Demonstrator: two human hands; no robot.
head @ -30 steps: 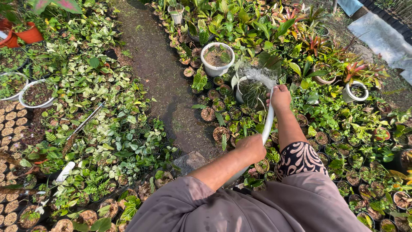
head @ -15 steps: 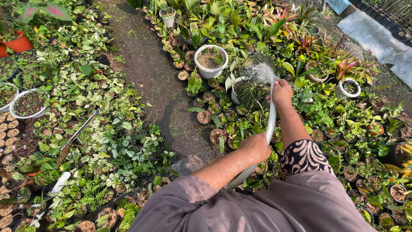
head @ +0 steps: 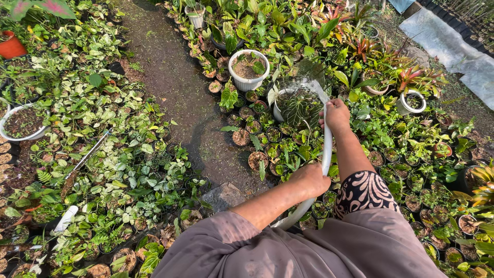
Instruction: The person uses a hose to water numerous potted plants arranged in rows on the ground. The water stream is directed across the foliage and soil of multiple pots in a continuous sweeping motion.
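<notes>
Right hand (head: 337,114), right of centre: fingers wrapped tight round the outlet end of the white hose (head: 325,154), apparently pinching or thumbing the mouth so the water fans out. Left hand (head: 311,178), lower centre: fingers closed round the same hose further back, steadying it. The hose runs in a curve from the lower centre of the frame up to the right hand.

The spray (head: 303,85) falls on a dark-leaved plant in a white pot (head: 280,108) just left of the right hand. A larger white pot (head: 248,77) with bare soil and one small plant stands up and left of it.

Judgement: the step goes well if the fan is kept soft and low, sweeping slowly over the small brown pots (head: 257,159) at centre, since a hard jet would likely wash soil out of them. The left hand should feed slack so the hose does not drag across seedlings.

Around: damp dirt path (head: 180,92) running from upper left down to centre; a flat stone (head: 224,195) at its lower end. Dense potted foliage on both sides. Orange pot (head: 11,46) at far upper left; white bowl of soil (head: 20,123) at left edge; grey sheeting (head: 453,41) at upper right. Tall reddish leaves at upper right crowd the reach beyond the right hand.
</notes>
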